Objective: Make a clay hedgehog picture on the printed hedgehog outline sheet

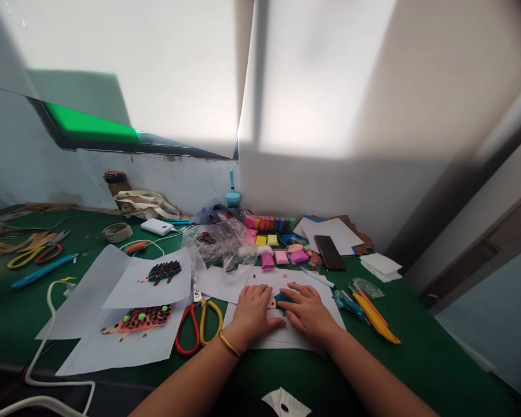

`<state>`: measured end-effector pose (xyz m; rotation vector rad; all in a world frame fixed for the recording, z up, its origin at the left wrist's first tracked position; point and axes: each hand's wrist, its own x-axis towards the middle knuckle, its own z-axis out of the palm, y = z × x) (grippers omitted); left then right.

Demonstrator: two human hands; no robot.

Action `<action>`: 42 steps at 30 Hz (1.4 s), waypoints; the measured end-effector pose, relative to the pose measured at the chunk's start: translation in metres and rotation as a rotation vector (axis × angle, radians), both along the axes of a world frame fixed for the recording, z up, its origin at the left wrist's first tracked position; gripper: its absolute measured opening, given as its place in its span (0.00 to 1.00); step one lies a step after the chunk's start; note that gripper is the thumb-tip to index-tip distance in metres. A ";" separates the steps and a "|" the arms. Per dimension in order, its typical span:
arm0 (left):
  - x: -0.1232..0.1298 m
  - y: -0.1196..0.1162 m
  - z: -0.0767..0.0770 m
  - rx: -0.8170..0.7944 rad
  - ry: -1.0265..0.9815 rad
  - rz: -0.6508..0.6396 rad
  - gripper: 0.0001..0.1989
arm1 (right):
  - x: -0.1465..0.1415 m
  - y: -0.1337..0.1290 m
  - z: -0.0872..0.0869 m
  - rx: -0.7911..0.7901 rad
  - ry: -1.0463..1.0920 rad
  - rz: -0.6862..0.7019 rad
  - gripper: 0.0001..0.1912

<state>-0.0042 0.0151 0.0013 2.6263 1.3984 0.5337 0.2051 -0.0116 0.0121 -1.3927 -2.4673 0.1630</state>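
Observation:
A small clay figure, with a dark blue body and a beige head, lies on a white paper sheet. My left hand rests at the left of the head, fingers stretched over the paper and thumb apart. From the right, my right hand lies over part of the blue body, its fingers spread. Neither hand shows anything gripped, though what lies beneath the right fingers is hidden. Tiny dark and pinkish clay bits sit on the paper beyond my fingers.
Left are papers with finished hedgehog figures and red-and-yellow-handled scissors. Behind lie clay packets, plastic bags and a phone. Yellow tools lie right. A white cable crosses the left edge.

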 end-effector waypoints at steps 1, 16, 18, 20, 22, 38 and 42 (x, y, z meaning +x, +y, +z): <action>0.000 0.000 0.000 -0.001 -0.005 -0.002 0.38 | 0.000 0.001 -0.001 -0.002 0.000 -0.010 0.18; 0.001 0.000 0.009 -0.049 0.034 -0.278 0.24 | 0.043 0.013 -0.012 0.057 0.351 -0.251 0.25; 0.001 0.001 0.007 -0.066 0.031 -0.284 0.24 | 0.039 0.011 -0.010 -0.002 0.340 -0.202 0.26; 0.001 0.001 0.007 -0.071 0.022 -0.285 0.24 | 0.033 0.011 -0.010 -0.045 0.305 -0.163 0.26; 0.002 0.001 0.007 -0.075 0.019 -0.287 0.25 | 0.029 0.012 -0.011 -0.057 0.273 -0.157 0.25; 0.002 0.000 0.005 -0.065 0.016 -0.250 0.29 | 0.021 0.008 -0.005 -0.099 0.190 -0.090 0.24; 0.003 0.002 0.003 -0.084 0.022 -0.258 0.29 | 0.018 0.007 -0.002 -0.104 0.193 -0.095 0.25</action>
